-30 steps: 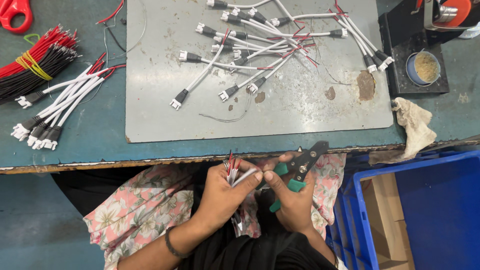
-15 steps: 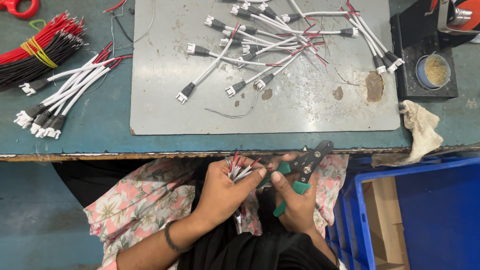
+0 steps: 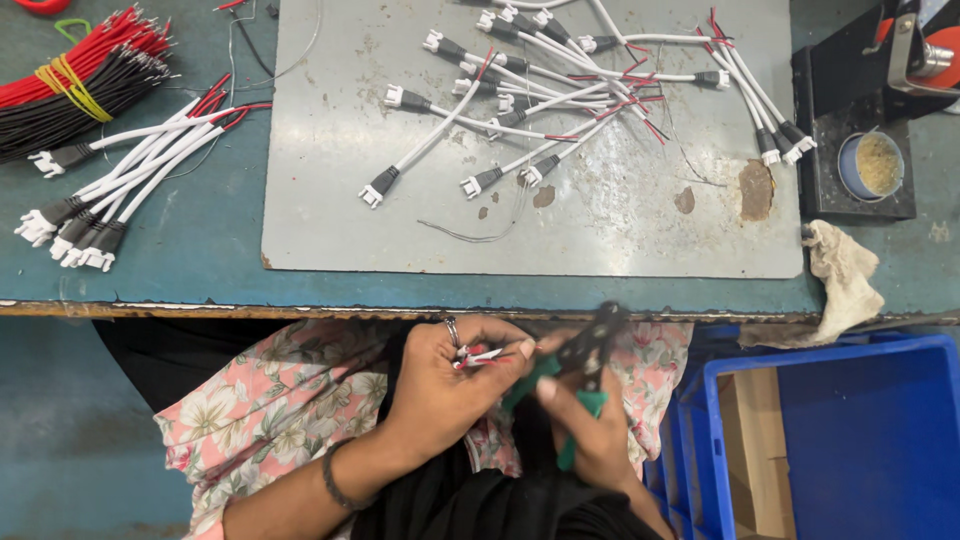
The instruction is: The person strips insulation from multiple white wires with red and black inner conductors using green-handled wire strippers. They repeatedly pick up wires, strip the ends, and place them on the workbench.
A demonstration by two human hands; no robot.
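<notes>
At the lower centre of the frame, our left hand pinches a short red-and-white wire lead, while our right hand grips green-handled pliers, apparently closing on its tip. We do best keeping the lead steady and square to the jaws. Above, finished leads litter a grey metal sheet on the teal workbench; a blue crate sits lower right.

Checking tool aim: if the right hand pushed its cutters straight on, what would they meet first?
Probably the wire ends pinched in the left hand; the right hand's cutters point toward them, though depth is unclear.
</notes>
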